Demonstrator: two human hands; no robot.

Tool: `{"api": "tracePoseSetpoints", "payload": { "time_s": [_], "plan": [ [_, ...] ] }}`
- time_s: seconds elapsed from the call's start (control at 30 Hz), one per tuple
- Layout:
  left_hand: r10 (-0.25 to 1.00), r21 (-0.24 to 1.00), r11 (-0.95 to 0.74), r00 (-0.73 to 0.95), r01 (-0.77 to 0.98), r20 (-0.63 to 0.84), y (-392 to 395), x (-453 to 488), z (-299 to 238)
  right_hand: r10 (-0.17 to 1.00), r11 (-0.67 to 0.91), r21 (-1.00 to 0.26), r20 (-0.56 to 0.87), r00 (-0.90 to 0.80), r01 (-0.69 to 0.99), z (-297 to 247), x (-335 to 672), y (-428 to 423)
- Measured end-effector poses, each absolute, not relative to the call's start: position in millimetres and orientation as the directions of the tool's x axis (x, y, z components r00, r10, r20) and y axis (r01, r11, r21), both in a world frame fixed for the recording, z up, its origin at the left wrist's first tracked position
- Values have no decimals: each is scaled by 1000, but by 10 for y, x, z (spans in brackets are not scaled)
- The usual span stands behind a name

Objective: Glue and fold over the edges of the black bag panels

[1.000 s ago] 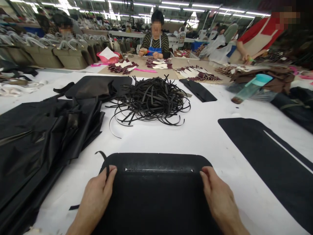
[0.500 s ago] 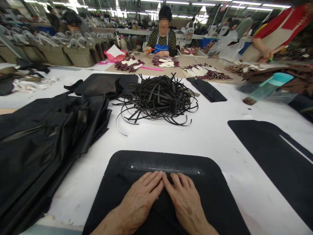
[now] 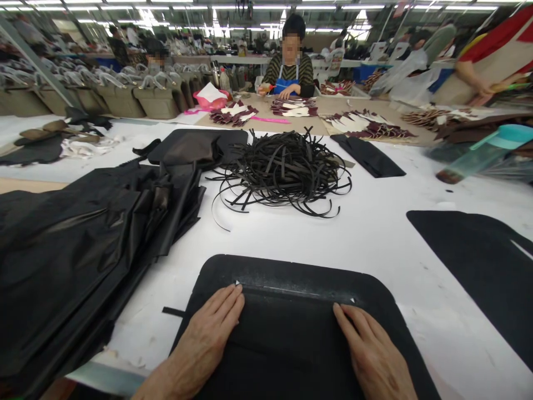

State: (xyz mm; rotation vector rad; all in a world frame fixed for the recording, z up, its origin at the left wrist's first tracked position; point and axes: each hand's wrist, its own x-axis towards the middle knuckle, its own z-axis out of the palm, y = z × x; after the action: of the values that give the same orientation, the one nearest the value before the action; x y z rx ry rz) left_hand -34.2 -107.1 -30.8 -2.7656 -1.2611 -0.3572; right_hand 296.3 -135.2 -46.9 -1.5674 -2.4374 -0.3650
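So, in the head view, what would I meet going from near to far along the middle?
Black panel with rounded corners, tangled heap of thin black strips, pile of maroon and white pieces, person in striped top.

Black panel [image 3: 291, 333]: flat, matte, far corners rounded. Lies on white tabletop [image 3: 358, 233]; far edge slants slightly, its right end nearer. Straight crosswise line [image 3: 291, 293] runs just inside far edge, greyish marks along it, small white triangles [image 3: 353, 300] at its two ends. Near end runs out of frame.
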Motion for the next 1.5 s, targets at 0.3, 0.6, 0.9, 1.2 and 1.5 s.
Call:
{"api": "tracePoseSetpoints", "payload": {
  "time_s": [0.3,0.6,0.9,1.2,1.5],
  "plan": [
    [765,-39,-548,520,835,380,-954,-412,-190,925,238,26,298,-235,971,-293,3133,-1397],
    [848,374,-476,528,796,-43,-1042,18,11,620,689,-51,558,-552,723,181,2259,-1280],
    [724,727,4,499,687,-476,-898,-83,342,947,258,-595,0,-321,761,86,2728,-1332],
    [861,814,284,239,507,-449,-617,-233,207,907,-312,-601,-418,44,736,-78,3289,-998],
    [934,754,324,-65,571,-352,-394,-266,-11,873,-459,-721,-476,110,520,-279,3411,-777]
  ]
}}
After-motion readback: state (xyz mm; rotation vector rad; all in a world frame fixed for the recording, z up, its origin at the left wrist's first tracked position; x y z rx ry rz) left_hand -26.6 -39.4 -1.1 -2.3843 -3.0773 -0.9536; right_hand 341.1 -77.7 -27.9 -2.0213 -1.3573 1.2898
